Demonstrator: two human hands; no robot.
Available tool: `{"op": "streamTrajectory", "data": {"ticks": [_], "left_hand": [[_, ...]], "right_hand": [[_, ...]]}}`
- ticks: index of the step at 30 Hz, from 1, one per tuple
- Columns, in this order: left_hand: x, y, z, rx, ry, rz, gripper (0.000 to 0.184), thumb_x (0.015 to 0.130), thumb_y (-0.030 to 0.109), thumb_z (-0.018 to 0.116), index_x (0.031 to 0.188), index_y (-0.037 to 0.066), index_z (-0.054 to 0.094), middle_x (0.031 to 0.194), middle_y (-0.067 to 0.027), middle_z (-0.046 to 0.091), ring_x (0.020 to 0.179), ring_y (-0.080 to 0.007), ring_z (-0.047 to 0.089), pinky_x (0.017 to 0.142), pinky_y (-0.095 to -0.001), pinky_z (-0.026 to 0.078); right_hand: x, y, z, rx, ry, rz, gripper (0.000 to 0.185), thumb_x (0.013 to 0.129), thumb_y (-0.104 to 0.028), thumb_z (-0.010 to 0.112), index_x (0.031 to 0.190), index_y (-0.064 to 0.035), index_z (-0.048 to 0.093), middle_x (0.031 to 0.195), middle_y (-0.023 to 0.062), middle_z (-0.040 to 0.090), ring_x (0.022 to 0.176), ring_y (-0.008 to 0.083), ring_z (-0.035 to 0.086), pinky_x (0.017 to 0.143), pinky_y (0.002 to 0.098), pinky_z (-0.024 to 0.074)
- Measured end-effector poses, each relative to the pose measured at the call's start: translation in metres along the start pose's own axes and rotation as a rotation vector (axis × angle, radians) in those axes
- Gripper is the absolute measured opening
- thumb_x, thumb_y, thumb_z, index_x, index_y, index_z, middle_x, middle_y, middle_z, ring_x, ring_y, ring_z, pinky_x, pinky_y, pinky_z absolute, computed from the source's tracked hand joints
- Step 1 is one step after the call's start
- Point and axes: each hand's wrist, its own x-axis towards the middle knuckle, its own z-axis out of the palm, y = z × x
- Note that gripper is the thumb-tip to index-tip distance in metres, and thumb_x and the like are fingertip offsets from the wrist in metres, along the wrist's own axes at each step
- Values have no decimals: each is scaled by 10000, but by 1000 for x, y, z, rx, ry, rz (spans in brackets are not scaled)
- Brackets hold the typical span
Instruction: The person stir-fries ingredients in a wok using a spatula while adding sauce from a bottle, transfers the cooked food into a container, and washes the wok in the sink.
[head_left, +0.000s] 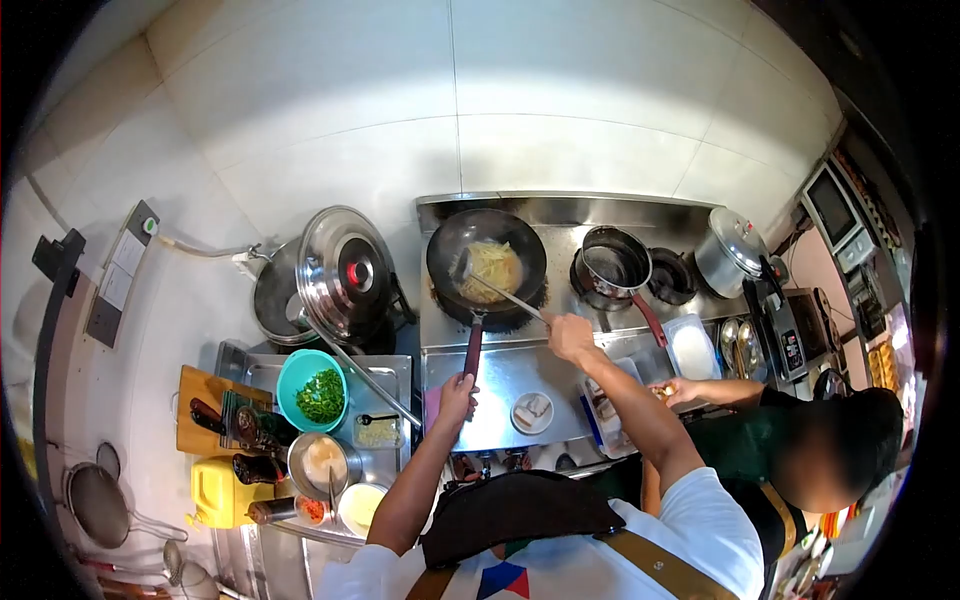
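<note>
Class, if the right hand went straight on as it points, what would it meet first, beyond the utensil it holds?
The right hand would probably meet the wok, at its near right side, though height is hard to judge.

Wok (468,230): dark, round, upright on the stove (558,248); brownish-red handle points toward the near edge. Pale yellow strips (497,266) lie heaped at its centre. Long-handled metal utensil (512,299): slanted over the rim, head against the strips.

No lettering can be read; white paper (126,254) at far left and control panel (791,350) at right are too small
</note>
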Motion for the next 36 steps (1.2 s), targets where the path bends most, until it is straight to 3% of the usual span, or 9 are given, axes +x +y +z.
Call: {"op": "streamTrajectory", "data": {"ticks": [4, 7, 10, 13, 16, 19, 22, 30, 36], "left_hand": [[0, -19, -19, -52, -17, 56, 283, 1017, 333, 560, 1107, 66, 582, 823, -14, 597, 577, -100, 517, 399, -265, 414], [-4, -30, -28, -134, 32, 14, 253, 1018, 322, 560, 1055, 74, 593, 781, -8, 594, 554, -100, 509, 401, -263, 405], [-8, -43, -40, -127, 7, 15, 232, 1022, 308, 556, 1018, 81, 603, 758, -4, 591, 553, -94, 510, 420, -256, 403], [-19, -45, -39, -118, 61, -10, 216, 1026, 299, 551, 1011, 92, 610, 757, 2, 588, 552, -94, 512, 452, -247, 411], [-28, -45, -40, -111, 73, -35, 217, 1028, 298, 548, 1019, 92, 613, 775, 5, 592, 567, -89, 517, 477, -239, 419], [-32, -48, -43, -128, 73, -35, 298, 1016, 326, 553, 1166, 73, 596, 852, -39, 626, 584, -94, 544, 451, -233, 417], [-35, -47, -39, -137, 77, -47, 212, 1026, 281, 555, 1049, 79, 616, 799, 0, 611, 585, -81, 531, 491, -236, 432], [-50, -45, -35, -117, 48, -94, 177, 1016, 238, 561, 1080, 80, 604, 809, 7, 593, 590, -70, 508, 506, -230, 430], [-67, -45, -44, -158, 116, -49, 185, 1010, 225, 565, 1109, 71, 594, 813, -30, 632, 570, -88, 527, 483, -237, 426]], "right_hand": [[21, 48, 26, -173, 22, -47, 310, 921, -243, 583, 1210, -165, 663, 869, 210, 707, 850, 418, 683, 749, 539, 536], [13, 45, 9, -147, -8, -28, 340, 913, -225, 586, 1245, -188, 650, 870, 206, 709, 838, 412, 686, 728, 539, 538], [-10, 24, -24, -112, -20, -20, 313, 910, -219, 586, 1213, -189, 658, 872, 204, 710, 828, 415, 682, 716, 535, 537], [-19, 34, -26, -199, 0, -17, 236, 867, -215, 611, 1040, -91, 711, 872, 216, 716, 829, 397, 699, 744, 496, 555], [-34, 30, -45, -131, -34, 67, 227, 891, -234, 606, 1061, -124, 707, 908, 204, 719, 874, 398, 695, 770, 503, 549], [-35, 33, -41, -78, -95, 124, 252, 911, -252, 593, 1082, -117, 718, 931, 201, 717, 930, 392, 686, 806, 512, 539], [-20, 43, -19, 69, -65, 148, 289, 920, -270, 587, 1123, -112, 719, 970, 202, 716, 963, 404, 675, 837, 514, 529], [27, 40, 47, 207, -2, 267, 308, 953, -315, 570, 1136, -118, 719, 995, 241, 702, 981, 440, 656, 888, 520, 509], [6, 25, 9, 273, 1, 171, 288, 932, -297, 589, 1107, -111, 722, 969, 241, 699, 950, 448, 656, 856, 519, 513]]}}
